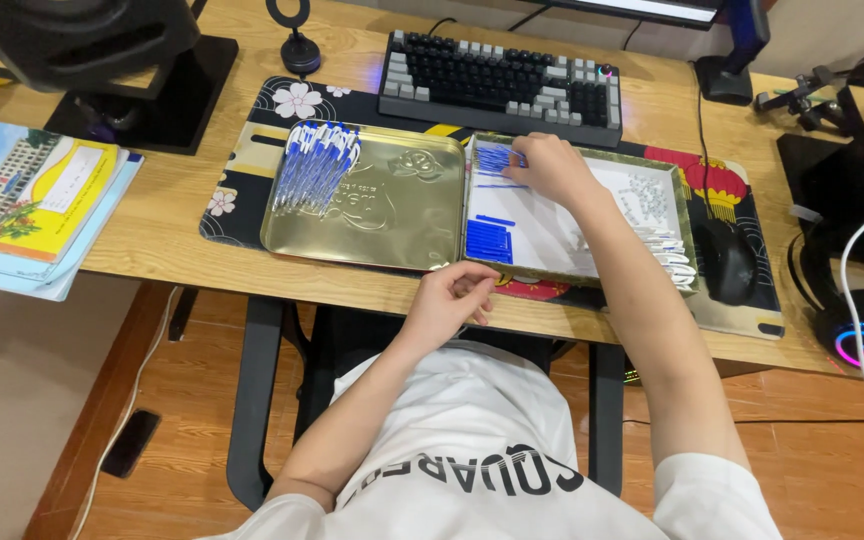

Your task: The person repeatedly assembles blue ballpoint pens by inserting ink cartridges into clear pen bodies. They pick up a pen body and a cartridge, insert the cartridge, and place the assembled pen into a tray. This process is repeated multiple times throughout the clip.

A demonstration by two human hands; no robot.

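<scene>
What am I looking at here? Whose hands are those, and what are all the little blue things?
This picture comes from a camera worn on a person's head, looking down, so the arms are that person's own. They sit at a wooden desk. On it lie two flat golden tins. The left tin holds a bunch of blue and white pens. The right tin holds thin blue sticks, a row of blue caps and small white parts. The right hand reaches into the blue sticks. The left hand rests at the desk's front edge; what it pinches is too small to tell. Behind is a keyboard.
</scene>
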